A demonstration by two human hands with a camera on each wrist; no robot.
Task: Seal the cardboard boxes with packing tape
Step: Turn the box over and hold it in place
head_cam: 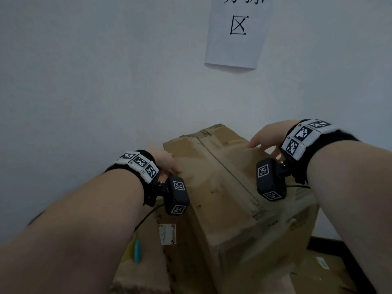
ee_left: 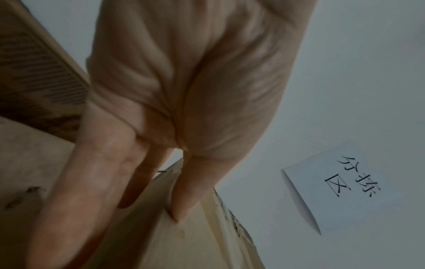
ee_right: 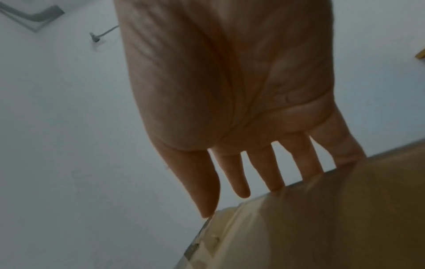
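A worn brown cardboard box (head_cam: 222,187) is held tilted between my two hands, its flaps closed along a centre seam (head_cam: 229,172). My left hand (head_cam: 163,161) lies against the box's left side. Seen from the left wrist, its fingers (ee_left: 98,182) run straight along the box (ee_left: 161,236), with the thumb on the adjoining face. My right hand (head_cam: 267,132) presses the far right edge. In the right wrist view its straight, spread fingers (ee_right: 264,167) reach past the box (ee_right: 333,218). A glossy strip of clear tape (ee_right: 214,236) shows at that corner. No tape roll is in view.
A white wall rises right behind the box, with a paper sign (head_cam: 235,32) stuck on it. Underneath stands another cardboard box carrying a shipping label (head_cam: 167,234), and a teal object (head_cam: 137,251) lies on it. More flat cardboard (head_cam: 322,268) sits at the lower right.
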